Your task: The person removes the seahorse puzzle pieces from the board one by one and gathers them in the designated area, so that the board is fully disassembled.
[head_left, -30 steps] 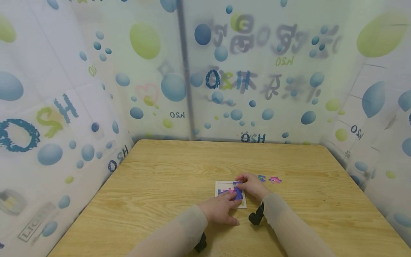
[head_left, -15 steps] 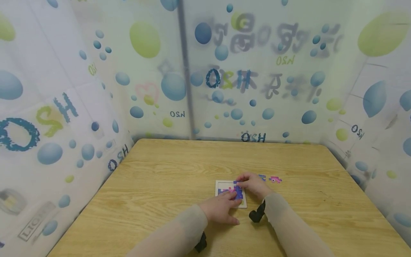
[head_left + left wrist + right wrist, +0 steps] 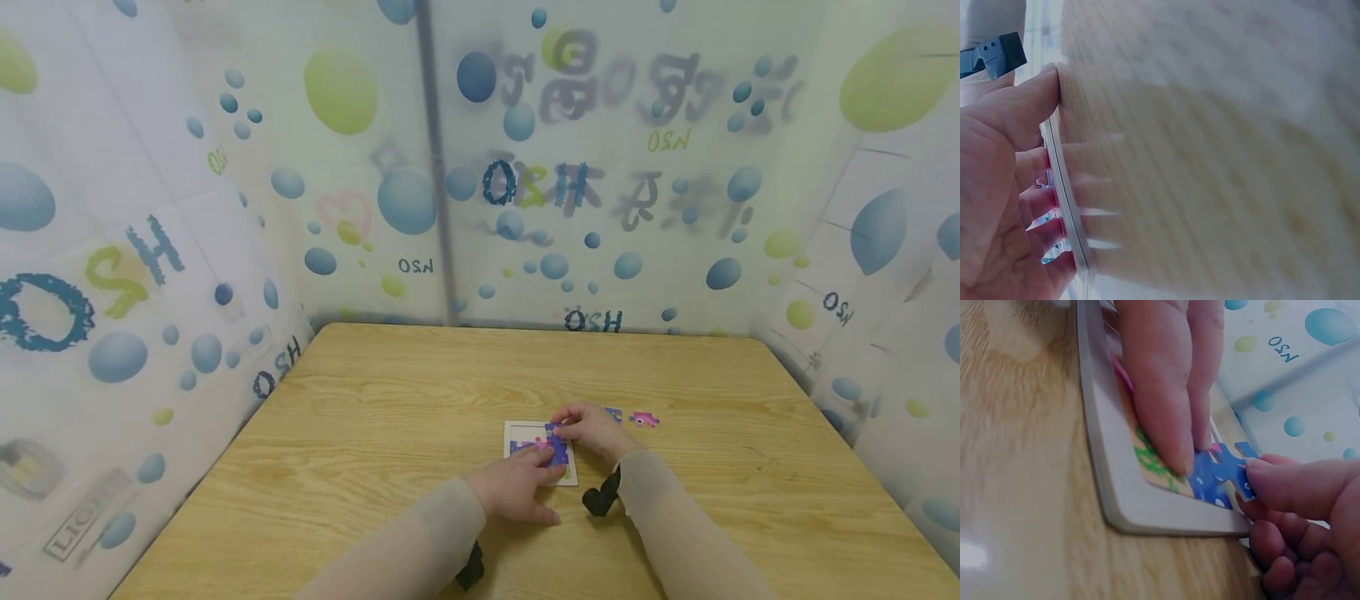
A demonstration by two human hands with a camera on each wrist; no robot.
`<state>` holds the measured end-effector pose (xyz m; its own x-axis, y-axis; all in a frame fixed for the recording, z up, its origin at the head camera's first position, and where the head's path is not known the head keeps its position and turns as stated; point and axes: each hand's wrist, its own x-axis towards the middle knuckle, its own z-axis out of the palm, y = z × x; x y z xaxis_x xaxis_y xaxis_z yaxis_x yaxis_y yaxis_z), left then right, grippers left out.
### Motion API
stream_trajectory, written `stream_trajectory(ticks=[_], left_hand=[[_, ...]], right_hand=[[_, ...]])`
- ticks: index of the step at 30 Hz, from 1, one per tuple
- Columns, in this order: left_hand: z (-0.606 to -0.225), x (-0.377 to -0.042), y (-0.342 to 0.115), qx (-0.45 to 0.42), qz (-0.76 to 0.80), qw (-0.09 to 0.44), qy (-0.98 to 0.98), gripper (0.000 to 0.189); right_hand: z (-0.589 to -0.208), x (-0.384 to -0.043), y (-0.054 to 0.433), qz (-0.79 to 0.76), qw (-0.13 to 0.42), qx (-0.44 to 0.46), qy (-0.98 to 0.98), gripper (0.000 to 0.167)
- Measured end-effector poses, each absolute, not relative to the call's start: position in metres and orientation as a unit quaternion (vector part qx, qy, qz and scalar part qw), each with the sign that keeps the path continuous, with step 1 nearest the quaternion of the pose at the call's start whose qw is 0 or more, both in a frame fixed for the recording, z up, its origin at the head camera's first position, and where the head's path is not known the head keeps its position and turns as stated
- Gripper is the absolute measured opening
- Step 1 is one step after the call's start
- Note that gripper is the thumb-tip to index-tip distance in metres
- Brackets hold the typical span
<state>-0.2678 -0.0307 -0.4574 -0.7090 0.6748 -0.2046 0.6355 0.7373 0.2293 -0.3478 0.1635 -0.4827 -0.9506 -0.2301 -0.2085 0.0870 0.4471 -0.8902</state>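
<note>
A white-framed jigsaw puzzle tray (image 3: 573, 478) lies on the table, partly filled with blue, purple and pink pieces. My left hand (image 3: 513, 486) rests across its near side, fingers stretched out and pressing on the fitted pieces. In the right wrist view, two of those fingers (image 3: 1163, 419) touch pieces beside the frame. At the tray's far right corner my right hand (image 3: 592, 433) pinches a blue puzzle piece (image 3: 1242, 467) between thumb and forefinger. This piece is tilted over the blue pieces at the frame's inner edge. The left wrist view shows the tray edge-on.
Just beyond my right hand lie a loose pink puzzle piece (image 3: 644, 420) and a loose blue piece (image 3: 615, 413), the latter partly hidden by the hand. The wooden table (image 3: 375, 392) meets a patterned curtain (image 3: 360, 167) at its back and sides.
The right hand has shifted slightly at the tray's corner and covers more of the loose blue piece. The left hand has stayed in place on the puzzle.
</note>
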Motion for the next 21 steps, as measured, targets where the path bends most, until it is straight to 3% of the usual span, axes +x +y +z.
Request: stream_trajectory(ticks=[21], left_hand=[[-0.456,-0.267,-0.031,0.346,0.08,0.145,0.923,0.074]], right_hand=[[-0.476,-0.347,0.175,-0.605,0.157,-0.039,0.78,0.019]])
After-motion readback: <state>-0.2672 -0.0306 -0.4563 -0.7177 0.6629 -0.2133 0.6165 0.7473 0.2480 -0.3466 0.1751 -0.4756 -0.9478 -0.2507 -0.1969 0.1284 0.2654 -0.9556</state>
